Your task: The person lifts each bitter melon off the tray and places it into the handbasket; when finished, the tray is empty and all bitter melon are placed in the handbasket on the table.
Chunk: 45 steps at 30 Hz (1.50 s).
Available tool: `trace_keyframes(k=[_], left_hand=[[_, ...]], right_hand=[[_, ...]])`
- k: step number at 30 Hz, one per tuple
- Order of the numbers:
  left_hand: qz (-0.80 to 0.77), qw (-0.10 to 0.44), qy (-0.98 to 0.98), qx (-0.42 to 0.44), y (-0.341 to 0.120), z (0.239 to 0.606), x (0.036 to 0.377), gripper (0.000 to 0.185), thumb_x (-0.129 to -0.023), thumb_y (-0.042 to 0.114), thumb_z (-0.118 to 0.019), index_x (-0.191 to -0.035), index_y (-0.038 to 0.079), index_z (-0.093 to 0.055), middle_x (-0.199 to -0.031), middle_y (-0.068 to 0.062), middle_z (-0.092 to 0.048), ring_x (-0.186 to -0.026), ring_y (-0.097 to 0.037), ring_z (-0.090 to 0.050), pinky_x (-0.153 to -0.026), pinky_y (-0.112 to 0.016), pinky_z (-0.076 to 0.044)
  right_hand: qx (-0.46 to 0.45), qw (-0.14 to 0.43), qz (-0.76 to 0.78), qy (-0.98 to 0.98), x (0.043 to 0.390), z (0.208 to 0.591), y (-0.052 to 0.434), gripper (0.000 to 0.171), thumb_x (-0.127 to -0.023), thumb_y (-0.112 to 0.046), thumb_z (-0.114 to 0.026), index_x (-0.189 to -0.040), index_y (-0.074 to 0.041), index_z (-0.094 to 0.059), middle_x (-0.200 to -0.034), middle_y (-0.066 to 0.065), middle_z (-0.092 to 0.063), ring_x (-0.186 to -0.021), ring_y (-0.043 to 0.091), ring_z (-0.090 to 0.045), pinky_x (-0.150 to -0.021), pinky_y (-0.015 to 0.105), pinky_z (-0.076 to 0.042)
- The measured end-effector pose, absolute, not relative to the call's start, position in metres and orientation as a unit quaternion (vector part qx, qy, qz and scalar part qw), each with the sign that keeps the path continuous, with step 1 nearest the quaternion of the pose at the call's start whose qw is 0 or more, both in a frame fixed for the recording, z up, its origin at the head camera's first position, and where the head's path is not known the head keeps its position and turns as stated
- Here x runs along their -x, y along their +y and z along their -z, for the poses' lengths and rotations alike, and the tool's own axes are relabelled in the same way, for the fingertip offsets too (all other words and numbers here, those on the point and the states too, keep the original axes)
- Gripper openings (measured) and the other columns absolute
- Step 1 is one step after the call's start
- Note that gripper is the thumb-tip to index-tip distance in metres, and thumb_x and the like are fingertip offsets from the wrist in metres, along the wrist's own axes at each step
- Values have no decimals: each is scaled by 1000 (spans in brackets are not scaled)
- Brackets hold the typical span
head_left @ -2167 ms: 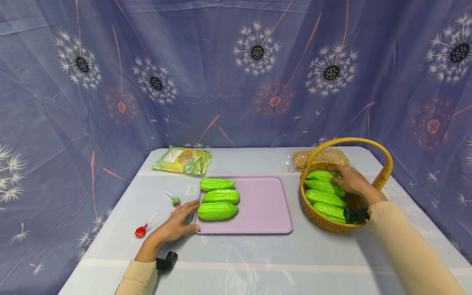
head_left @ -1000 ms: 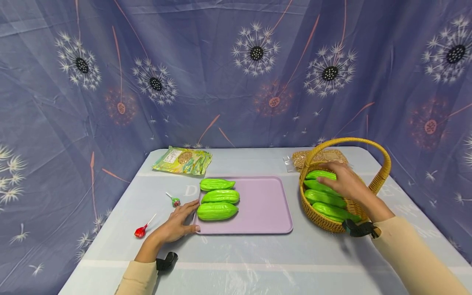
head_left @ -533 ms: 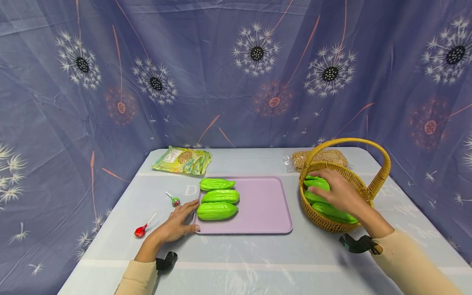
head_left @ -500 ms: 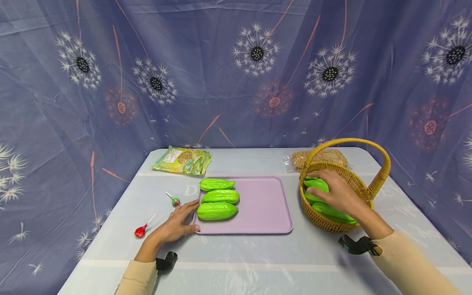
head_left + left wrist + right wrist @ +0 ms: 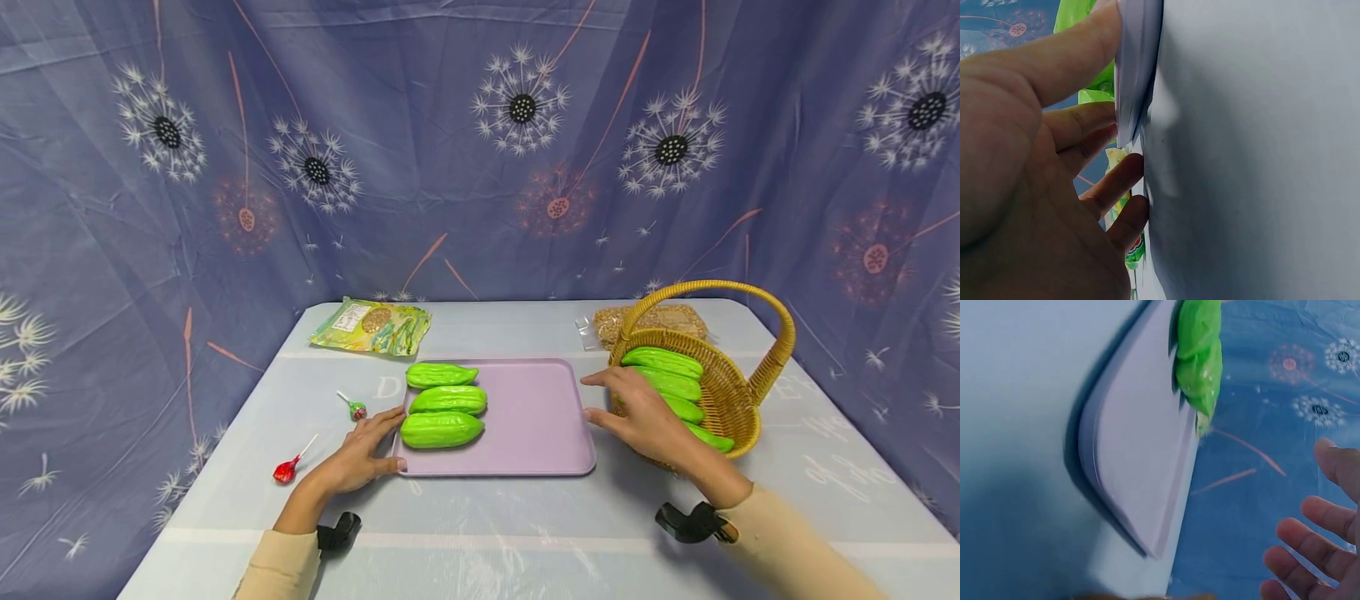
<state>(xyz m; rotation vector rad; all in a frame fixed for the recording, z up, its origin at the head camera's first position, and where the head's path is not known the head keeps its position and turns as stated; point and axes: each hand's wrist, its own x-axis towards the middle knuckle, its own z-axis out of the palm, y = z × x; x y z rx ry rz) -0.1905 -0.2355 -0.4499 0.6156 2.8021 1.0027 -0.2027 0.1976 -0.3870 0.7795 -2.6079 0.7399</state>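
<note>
Three gourds (image 5: 442, 402) already lie on the lilac tray (image 5: 536, 417), stacked along its left side w/ long axes running left-right. Four more sit in the wicker basket (image 5: 731, 392), also lying roughly left-right, tilted a bit down toward you.

Your right hand (image 5: 641, 417) hovers betw. the tray's right edge and the basket, fingers spread wide and relaxed, holding nothing. The basket gourds (image 5: 663, 362) lie just to its right and slightly behind; the near ones are partly hidden by the hand, so I can't tell if it touches them. It's by far the nearer hand to the basket. The left is well apart, across the tray.

Your left hand (image 5: 360, 454) rests flat on the counter (image 5: 480, 533), fingers straight, tips against the tray's near-left corner, gripping nothing.

What the views add: the head cam gives the whole layout, incl. the snack bag (image 5: 372, 325) and clear grain packet (image 5: 660, 321) at the back, plus two lollipops (image 5: 288, 468) left of the tray. The left wrist cam shows what the head cam can't: fingers (image 5: 1085, 47) actually touching the tray rim (image 5: 1138, 62). The right wrist cam shows the right hand's fingers (image 5: 1310, 550) open w/ nothing in them, the tray (image 5: 1141, 456) edge-on w/ gourds (image 5: 1200, 356) at its far end, but no basket at all.
</note>
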Motion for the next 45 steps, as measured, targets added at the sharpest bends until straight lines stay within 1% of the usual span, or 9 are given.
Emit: trace_keyframes(k=[3, 9, 11, 16, 21, 28, 36, 39, 45], left_hand=[[-327, 51, 921, -204, -235, 450, 190, 75, -82, 31, -71, -143, 3, -38, -153, -13, -31, -135, -39, -27, -104, -64, -20], [-332, 49, 919, -207, -235, 450, 189, 74, -82, 30, -71, -143, 2, -38, -152, -14, -32, -135, -40, -27, -104, -65, -19], [-333, 48, 918, -208, -235, 450, 189, 74, -82, 30, -71, -143, 2, -38, -152, -14, -32, -134, -41, -27, -104, -65, -19], [-334, 48, 918, -210, -235, 450, 190, 75, -83, 30, -71, -143, 2, -38, -153, -14, -32, -135, -40, -26, -104, -65, -18], [-334, 51, 918, -207, -236, 451, 191, 75, -83, 31, -71, -143, 2, -38, -153, -14, -31, -135, -40, -26, -104, -66, -17], [-331, 51, 919, -207, -236, 451, 191, 75, -83, 31, -71, -143, 2, -38, -153, -14, -31, -136, -41, -25, -105, -66, -18], [-330, 49, 919, -210, -236, 452, 192, 75, -82, 31, -71, -143, 2, -39, -153, -13, -31, -135, -41, -26, -103, -67, -18], [-330, 48, 919, -210, -236, 453, 193, 74, -82, 30, -71, -143, 2, -39, -153, -13, -31, -134, -41, -27, -102, -67, -18], [-330, 45, 919, -212, -236, 453, 192, 74, -82, 30, -72, -143, 3, -39, -152, -13, -32, -133, -40, -28, -102, -66, -19]], right_hand=[[-273, 154, -267, -911, 202, 392, 188, 42, -81, -28, -74, -117, -12, -63, -113, 4, -64, -109, 24, -55, -89, 47, -44], [-292, 168, -270, -902, 202, 401, 167, 41, -79, -26, -75, -115, -10, -64, -110, 5, -65, -104, 23, -57, -87, 46, -45], [-296, 168, -269, -901, 202, 404, 161, 42, -78, -26, -75, -115, -10, -64, -110, 4, -65, -104, 23, -57, -93, 47, -44], [-313, 159, -269, -897, 202, 410, 144, 43, -78, -28, -75, -115, -10, -64, -110, 3, -66, -103, 21, -58, -96, 46, -43], [-334, 162, -263, -890, 204, 416, 126, 43, -78, -28, -75, -115, -11, -64, -109, 2, -65, -101, 19, -57, -89, 40, -45], [-336, 127, -270, -893, 205, 422, 104, 44, -80, -31, -72, -118, -11, -62, -112, 2, -64, -106, 21, -56, -103, 48, -38], [-341, 91, -272, -895, 208, 426, 81, 47, -82, -32, -70, -122, -9, -60, -116, 5, -62, -113, 23, -54, -109, 51, -32], [-351, 87, -275, -891, 209, 426, 72, 48, -82, -31, -71, -122, -7, -59, -116, 6, -62, -112, 24, -53, -105, 50, -35], [-360, 93, -240, -896, 211, 428, 55, 48, -81, -33, -72, -122, -11, -59, -115, 2, -59, -104, 17, -51, -92, 38, -43]])
